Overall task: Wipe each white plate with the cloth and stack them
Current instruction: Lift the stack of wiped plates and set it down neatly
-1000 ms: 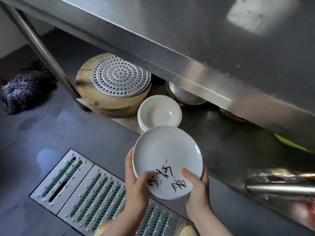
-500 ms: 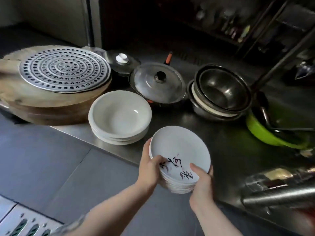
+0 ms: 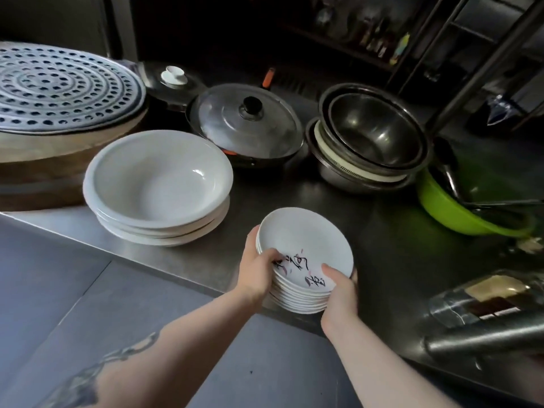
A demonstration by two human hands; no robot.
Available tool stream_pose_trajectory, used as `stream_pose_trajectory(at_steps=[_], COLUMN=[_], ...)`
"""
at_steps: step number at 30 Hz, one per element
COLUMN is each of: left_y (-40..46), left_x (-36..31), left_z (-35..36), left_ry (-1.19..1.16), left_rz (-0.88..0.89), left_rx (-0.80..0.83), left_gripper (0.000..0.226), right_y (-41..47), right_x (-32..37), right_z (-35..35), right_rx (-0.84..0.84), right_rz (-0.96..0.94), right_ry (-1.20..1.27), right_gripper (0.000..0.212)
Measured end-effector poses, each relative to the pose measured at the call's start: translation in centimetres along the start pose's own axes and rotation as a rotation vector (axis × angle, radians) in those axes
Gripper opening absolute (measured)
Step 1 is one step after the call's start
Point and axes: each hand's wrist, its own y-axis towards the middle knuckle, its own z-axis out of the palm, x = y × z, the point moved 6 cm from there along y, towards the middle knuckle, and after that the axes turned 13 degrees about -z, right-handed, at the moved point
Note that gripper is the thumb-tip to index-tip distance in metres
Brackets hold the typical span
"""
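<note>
1. The left hand gripped the left rim of the top white plate; its thumb lay curled over the rim, on the black painted marks, and the fingers went down the side of the stack of small plates.
2. The right hand held the near right rim of the same plate; the thumb pressed on the inner surface near the painted marks, and the fingers were wrapped behind the stack, so they were mostly hidden.
3. Both grips were narrow, closed on the rim, and no cloth was visible in either hand.
4. The top white plate sat on the stack of small plates, which stood on the steel shelf, close to its front edge.
5. A stack of large white bowls stood to the left of it, apart from it.
6. Behind were a pan with a glass lid, nested steel bowls and a green basin on the right.
7. A perforated steamer tray lay on a round wooden board at the far left.
8. Compared with 1.0 s ago, the plate was no longer held in the air over the floor grate; it now rested on the stack.
9. Compared with 0.5 s ago, the camera was closer and lower, and both hands kept the same hold.
</note>
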Motion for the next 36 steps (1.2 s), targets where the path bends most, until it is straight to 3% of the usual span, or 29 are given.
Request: stream_pose_trajectory(at_steps=[7,11,14,21,23,26,30,33,36], left_y=[2.6,4.0,5.3,6.2,5.4,2.7,-3.9,-9.4,-15.0], left_x=[-1.4,-1.9,-2.0,-2.6,-2.7,-3.4,-4.4,-7.0,-11.2], left_z=[-0.7,-1.1,-1.0,-0.9,-1.2,-1.6,-2.1,-2.4,-2.6], left_ry=[0.043,-0.031,-0.026,0.086,0.186,0.381,0.709,1.209,1.424], left_rz=[0.006,0.050,0.083,0.092,0.096,0.084,-0.059,-0.015,0.007], left_rx=[-0.013,-0.045,-0.080,-0.080,-0.089,-0.098,-0.051,0.004,0.007], left_gripper=[0.066,0.040,0.032,0.045,0.048,0.051,0.059,0.056,0.051], right_y=[2.0,2.5,3.8,4.9,4.6,2.8,-2.7,-7.6,-12.8], right_x=[-1.7,-2.2,-1.7,-1.0,-0.1,2.7,6.8,10.3,14.5], right_z=[2.4,4.2,5.1,5.0,4.7,4.2,3.7,4.1,5.3], right_rx=[-0.044,-0.048,-0.004,0.059,0.098,0.217,0.552,0.729,0.826], right_rz=[0.021,-0.015,-0.002,-0.003,-0.065,-0.230,-0.342,-0.426,-0.482], right_ry=[0.108,0.149,0.084,-0.147,-0.306,-0.805,-1.439,-1.665,-1.732], right_gripper=[0.054,0.043,0.036,0.049,0.054,0.060,0.059,0.058,0.056])
